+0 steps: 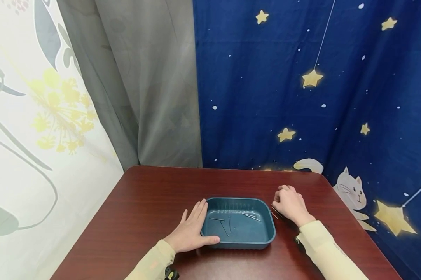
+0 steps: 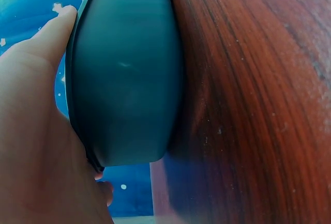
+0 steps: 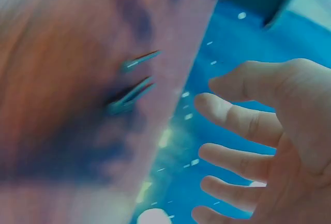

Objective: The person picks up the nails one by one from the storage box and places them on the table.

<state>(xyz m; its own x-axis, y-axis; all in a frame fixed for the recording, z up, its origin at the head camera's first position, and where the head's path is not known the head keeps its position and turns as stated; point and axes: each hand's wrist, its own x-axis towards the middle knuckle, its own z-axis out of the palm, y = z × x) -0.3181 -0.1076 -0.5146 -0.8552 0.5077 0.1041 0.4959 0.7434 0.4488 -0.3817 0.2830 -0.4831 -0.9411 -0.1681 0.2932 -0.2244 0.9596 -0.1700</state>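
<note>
A dark teal plastic tray sits on the table, with several thin metal nails lying loose inside it. My left hand rests at the tray's left end, fingers straight along the rim and thumb stretched over the near edge. The left wrist view shows the tray's outer wall beside that thumb. To the right of the tray, my right hand hovers close over the table. Its fingers are loosely bent with nothing between them in the right wrist view, and several nails lie on the tabletop near its fingertips.
The reddish-brown wooden table has rounded far corners. Behind it hang a grey curtain and a blue curtain with stars. A white patterned curtain hangs along the left side.
</note>
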